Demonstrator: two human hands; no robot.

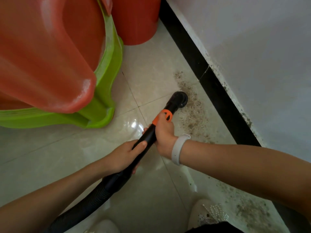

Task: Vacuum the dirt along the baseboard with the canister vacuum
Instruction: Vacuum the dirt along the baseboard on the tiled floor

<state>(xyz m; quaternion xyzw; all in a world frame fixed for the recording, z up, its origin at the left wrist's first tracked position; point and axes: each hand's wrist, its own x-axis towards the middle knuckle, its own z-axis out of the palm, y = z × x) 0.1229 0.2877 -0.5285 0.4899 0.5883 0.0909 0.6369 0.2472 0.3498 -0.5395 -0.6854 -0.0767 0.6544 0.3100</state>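
Nozzle (180, 99): black round head, down on the floor tile at the edge of the dirt, near the baseboard but not touching it.
Wand (151, 133): black tube with an orange collar (162, 116), running from the nozzle down-left toward the person; tilted, low to the floor.
Hose (87, 200): black ribbed, joins the wand's lower end and leaves the frame bottom left. Canister itself not in view.
Right hand (164, 132): fingers curled round the wand just below the orange collar, thumb side up toward the collar; firm grip. White band (179, 148) on the wrist.
Left hand (125, 156): wrapped round the wand lower down, just behind the right hand, thumb lying along the top of the tube; holding it.
Dirt (191, 106): dark specks scattered on the tile in a strip beside the baseboard, from past the nozzle to the right arm; more specks at lower right (250, 209).
Baseboard (208, 76): black strip running diagonally, top centre to right; specks along its upper edge where it meets the white wall (260, 47).
Floor (151, 73): glossy pale tiles, grout lines crossing left of the nozzle.
Stools (50, 56): red plastic stacked over green (107, 84), upper left, well apart from the nozzle.
Red tub (136, 21): top centre, close to the baseboard.
Shoes (207, 214): pale, perforated, bottom edge.
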